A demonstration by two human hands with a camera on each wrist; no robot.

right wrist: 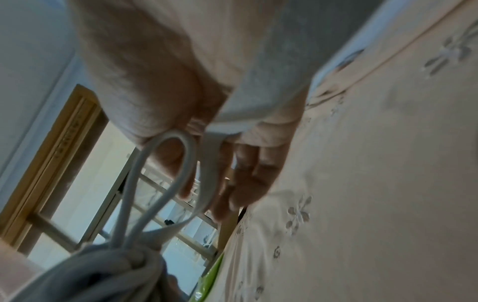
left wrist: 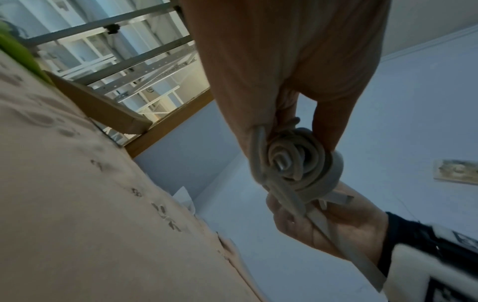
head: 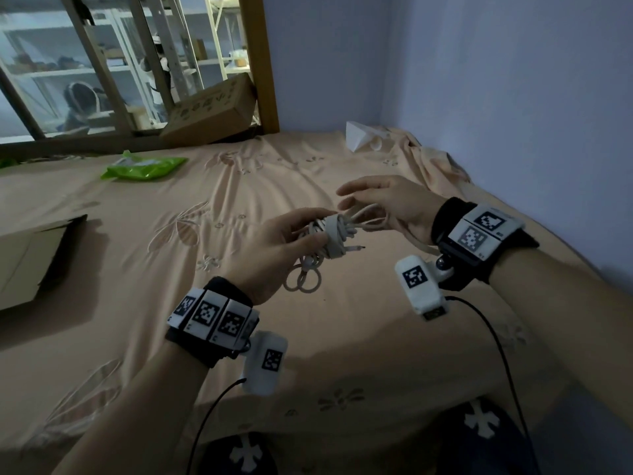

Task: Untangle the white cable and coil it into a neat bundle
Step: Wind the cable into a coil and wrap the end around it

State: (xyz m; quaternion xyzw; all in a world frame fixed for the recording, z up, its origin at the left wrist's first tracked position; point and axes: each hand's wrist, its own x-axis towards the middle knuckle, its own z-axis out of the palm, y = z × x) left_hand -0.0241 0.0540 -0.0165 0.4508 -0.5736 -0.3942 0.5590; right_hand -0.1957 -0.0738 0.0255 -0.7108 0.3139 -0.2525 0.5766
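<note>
The left hand point(head: 274, 248) pinched the white cable point(head: 334, 233) bundle between thumb and fingers. Just beside it, the right hand point(head: 387, 207) hovered palm-down, fingers loosely extended, a loop draped across them.

left hand point(head: 274, 248) held up with fingers curled (pinching), right hand point(head: 387, 207) beside it, fingers extended.

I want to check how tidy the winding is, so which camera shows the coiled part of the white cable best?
The left wrist view: the coiled bundle sits close and sharp, its spiral turns visible under the left hand. The head view shows it smaller, partly covered by fingers. The right wrist view catches only a blurred edge.
</note>
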